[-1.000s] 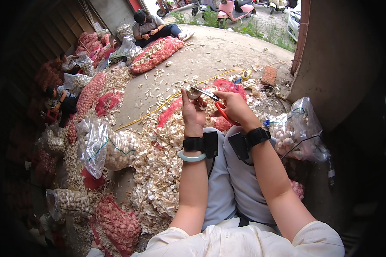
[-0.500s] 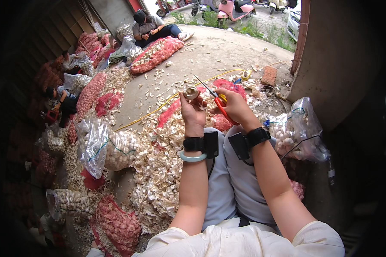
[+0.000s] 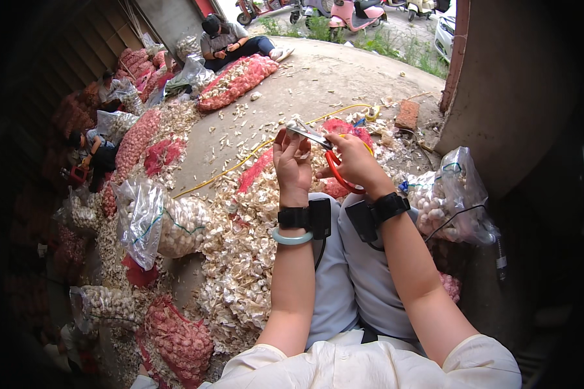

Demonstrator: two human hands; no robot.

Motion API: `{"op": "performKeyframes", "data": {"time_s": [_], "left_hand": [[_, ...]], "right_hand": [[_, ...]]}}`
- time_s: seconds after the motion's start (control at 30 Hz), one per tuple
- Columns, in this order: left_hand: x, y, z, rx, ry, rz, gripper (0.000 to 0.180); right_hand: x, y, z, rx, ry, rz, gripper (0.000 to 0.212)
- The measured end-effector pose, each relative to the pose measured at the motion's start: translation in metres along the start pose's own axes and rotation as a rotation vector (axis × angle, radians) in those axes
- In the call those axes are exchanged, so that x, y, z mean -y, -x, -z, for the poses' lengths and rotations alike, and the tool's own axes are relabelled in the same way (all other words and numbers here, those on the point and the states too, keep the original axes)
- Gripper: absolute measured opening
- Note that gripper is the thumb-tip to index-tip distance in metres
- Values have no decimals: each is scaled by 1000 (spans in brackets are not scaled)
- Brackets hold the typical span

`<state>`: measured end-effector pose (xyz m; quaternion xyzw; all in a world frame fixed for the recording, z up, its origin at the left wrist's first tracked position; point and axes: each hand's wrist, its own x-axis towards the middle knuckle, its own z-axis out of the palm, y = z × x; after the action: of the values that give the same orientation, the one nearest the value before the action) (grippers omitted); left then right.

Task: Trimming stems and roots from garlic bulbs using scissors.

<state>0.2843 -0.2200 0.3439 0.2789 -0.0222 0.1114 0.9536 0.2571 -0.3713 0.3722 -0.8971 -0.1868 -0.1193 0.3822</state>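
My left hand [image 3: 293, 165], palm up, has its fingers curled around a pale garlic bulb [image 3: 292, 123], which is partly hidden by fingers and blades. My right hand [image 3: 358, 162] grips scissors [image 3: 333, 170] with red-orange and yellow handles. Their metal blades reach leftward to the bulb at my left fingertips. Whether the blades are parted around it I cannot make out. Below both hands a heap of garlic skins and cut stems [image 3: 240, 279] spreads beside my left leg.
Clear plastic bags of garlic stand at my left [image 3: 182, 227] and right [image 3: 428, 201]. A red net sack [image 3: 178, 340] lies lower left. Ahead are a yellow cord [image 3: 224, 174] and a brick [image 3: 407, 115]. A seated person [image 3: 224, 45] works farther off; other people sit at far left.
The scissors have swung left, their blades now at the bulb instead of pointing up beside it. My left fingers have closed up more around the bulb. Both forearms stay nearly in place.
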Motion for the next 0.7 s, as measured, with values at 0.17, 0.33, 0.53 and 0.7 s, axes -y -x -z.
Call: {"op": "performKeyframes", "data": {"time_s": [0.17, 0.33, 0.53, 0.7], "left_hand": [[2, -1, 2, 23, 19, -28, 34], [3, -2, 2, 17, 10, -45, 35], [4, -4, 5, 12, 11, -55, 36], [3, -4, 5, 7, 4, -56, 35]], "right_hand": [[-3, -2, 0, 1, -226, -58, 63], [-2, -1, 1, -6, -193, -91, 60], [-7, -2, -1, -23, -164, -91, 58], [-10, -3, -4, -53, -127, -103, 58]]}}
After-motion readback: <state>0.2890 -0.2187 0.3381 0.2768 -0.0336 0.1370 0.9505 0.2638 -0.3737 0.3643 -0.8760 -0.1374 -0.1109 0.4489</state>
